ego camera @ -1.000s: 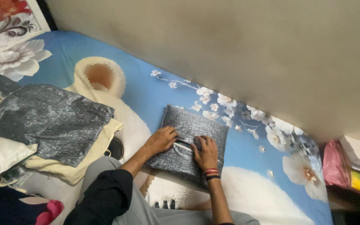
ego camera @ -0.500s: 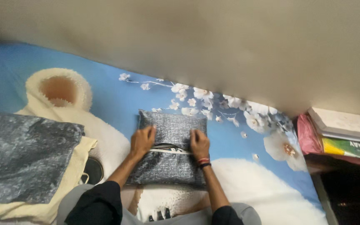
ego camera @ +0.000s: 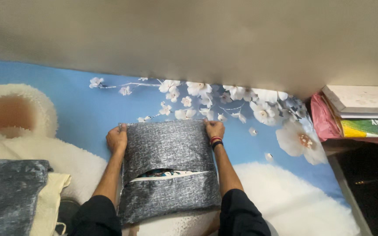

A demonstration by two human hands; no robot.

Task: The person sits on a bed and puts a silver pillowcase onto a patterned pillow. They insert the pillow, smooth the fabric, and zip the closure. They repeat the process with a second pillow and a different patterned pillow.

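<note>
Both hands are gripping the grey cushion cover [ego camera: 168, 168] lying on the flowered blue bedsheet [ego camera: 79, 107]: left hand [ego camera: 117, 139] pinching its far-left corner, right hand [ego camera: 215, 130] its far-right corner.

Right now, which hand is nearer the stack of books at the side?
Right. The right hand grips the grey cushion cover's far right corner, on the side facing the stack of books. The left hand holds the far left corner, farther away.
</note>
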